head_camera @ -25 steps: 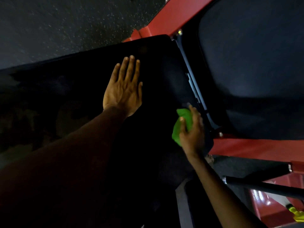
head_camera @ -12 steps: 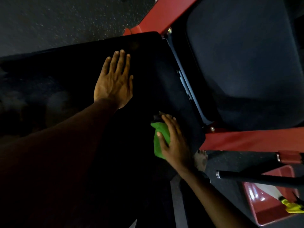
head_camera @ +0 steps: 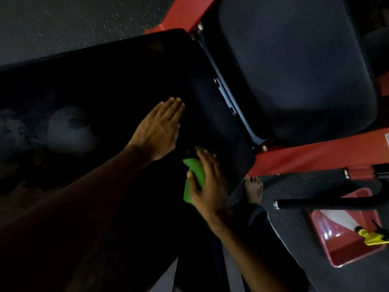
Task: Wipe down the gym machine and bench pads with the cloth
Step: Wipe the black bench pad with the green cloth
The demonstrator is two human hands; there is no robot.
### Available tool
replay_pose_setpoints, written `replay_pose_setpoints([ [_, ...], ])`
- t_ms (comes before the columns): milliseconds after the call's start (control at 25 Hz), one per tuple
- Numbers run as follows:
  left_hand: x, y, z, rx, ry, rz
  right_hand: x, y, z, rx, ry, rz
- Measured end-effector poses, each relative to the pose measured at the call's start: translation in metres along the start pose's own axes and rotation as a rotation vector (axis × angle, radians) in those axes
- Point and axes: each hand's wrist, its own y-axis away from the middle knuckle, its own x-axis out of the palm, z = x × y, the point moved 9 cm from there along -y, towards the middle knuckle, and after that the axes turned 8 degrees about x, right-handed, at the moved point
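1. I rest the left hand (head_camera: 157, 131) flat on the black bench pad (head_camera: 115, 76), fingers straight and together.
2. The right hand (head_camera: 210, 186) curls its fingers round the green cloth (head_camera: 194, 174), near the pad's lower corner.
3. I should press evenly, overlapping strokes out to the edge.

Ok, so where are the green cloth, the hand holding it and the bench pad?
green cloth (head_camera: 194, 166), head view, exposed upper fold.
right hand (head_camera: 210, 190), head view, back of hand.
bench pad (head_camera: 105, 70), head view, bare top surface.
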Motion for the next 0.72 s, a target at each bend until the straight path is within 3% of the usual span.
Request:
replay_pose_setpoints([
  [160,0.025,0.005,-0.022,-0.011,-0.028,0.064,-0.005,0.004,-0.016,-0.128,0.023,0.086],
  [320,0.034,0.007,-0.026,-0.046,-0.082,0.125,-0.021,-0.057,-0.06,0.096,-0.02,-0.023],
  [480,0.035,0.007,-0.05,0.065,-0.061,0.124,-0.043,-0.096,-0.093,0.339,-0.158,-0.154],
  [720,0.05,0.021,-0.088,0.08,0.001,0.183,-0.04,-0.039,-0.109,0.412,-0.251,-0.199],
])
